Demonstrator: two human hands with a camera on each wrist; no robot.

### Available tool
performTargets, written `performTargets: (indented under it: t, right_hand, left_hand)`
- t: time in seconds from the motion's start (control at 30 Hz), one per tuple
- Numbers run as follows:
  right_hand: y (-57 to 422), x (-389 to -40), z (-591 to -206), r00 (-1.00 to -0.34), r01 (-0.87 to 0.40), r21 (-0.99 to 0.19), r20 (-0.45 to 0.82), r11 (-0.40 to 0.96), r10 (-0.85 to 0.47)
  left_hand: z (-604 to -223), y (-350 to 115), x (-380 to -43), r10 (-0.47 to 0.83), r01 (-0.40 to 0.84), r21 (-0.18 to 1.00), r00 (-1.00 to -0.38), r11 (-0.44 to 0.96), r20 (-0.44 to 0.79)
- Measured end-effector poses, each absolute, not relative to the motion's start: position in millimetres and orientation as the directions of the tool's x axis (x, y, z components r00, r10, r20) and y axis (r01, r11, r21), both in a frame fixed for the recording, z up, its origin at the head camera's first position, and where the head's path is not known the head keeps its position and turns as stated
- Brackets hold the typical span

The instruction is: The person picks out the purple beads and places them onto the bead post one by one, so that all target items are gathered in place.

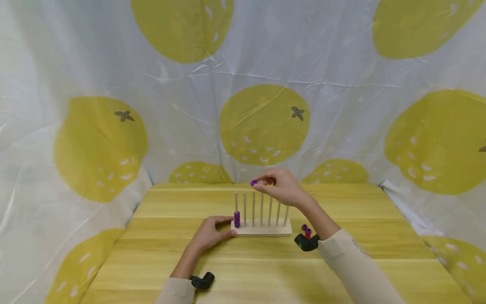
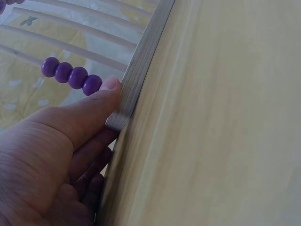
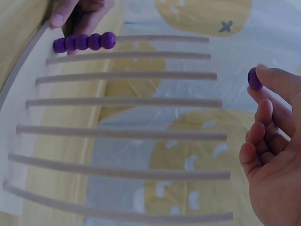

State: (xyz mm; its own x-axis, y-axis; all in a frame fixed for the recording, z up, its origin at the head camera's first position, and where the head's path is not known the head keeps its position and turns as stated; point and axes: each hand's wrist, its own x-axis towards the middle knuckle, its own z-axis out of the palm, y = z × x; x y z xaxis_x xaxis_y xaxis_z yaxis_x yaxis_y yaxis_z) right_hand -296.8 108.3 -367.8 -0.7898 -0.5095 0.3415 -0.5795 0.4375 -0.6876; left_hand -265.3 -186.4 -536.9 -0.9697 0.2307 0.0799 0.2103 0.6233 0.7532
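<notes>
Peg rack (image 1: 262, 232) of pale wood stood upright near the middle of the wooden table (image 1: 262, 270), with a fruit-printed cloth (image 1: 341, 122) hanging behind. Its flat base (image 3: 21, 87) carried 7 pegs (image 3: 122, 102) in 1 row, and the work looked only partly done: the peg at the left end was loaded, while the other 6 were bare.

Next in size came the hands. The right hand (image 1: 282, 188) was raised over the rack, its thumb and forefinger pinched narrowly on a purple bead (image 3: 254, 78), the other fingers bent loosely. The left hand (image 1: 209, 232) gripped the left end of the base between thumb and fingers, apparently to steady it.

The stack of purple beads (image 3: 82, 41) on the left peg numbered 5 in the right wrist view, touching in a column down at the base; the peg's upper part was bare, so there seemed to be room for more.

Smallest were the separate beads. The pinched bead was apart from the peg tips, on no peg yet; which peg it lay over could not be told. Beyond the rack's right end, 2 loose purple beads (image 1: 304, 227) and 1 red bead (image 1: 307, 236) lay together on the table, the red bead partly hidden by the wrist camera (image 1: 306, 243). Those 3, plus the pinched bead, seemed left to thread, though others may have been out of sight.
</notes>
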Motion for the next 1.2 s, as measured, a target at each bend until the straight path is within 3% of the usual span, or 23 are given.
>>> performTargets:
  t: [1.2]
  right_hand:
    - [59,-298,-380,-0.757,-0.625,-0.606,0.316,0.492,-0.573]
  left_hand:
    - [-538,-188,-268,0.254,0.243,0.743,-0.962,0.623,0.102]
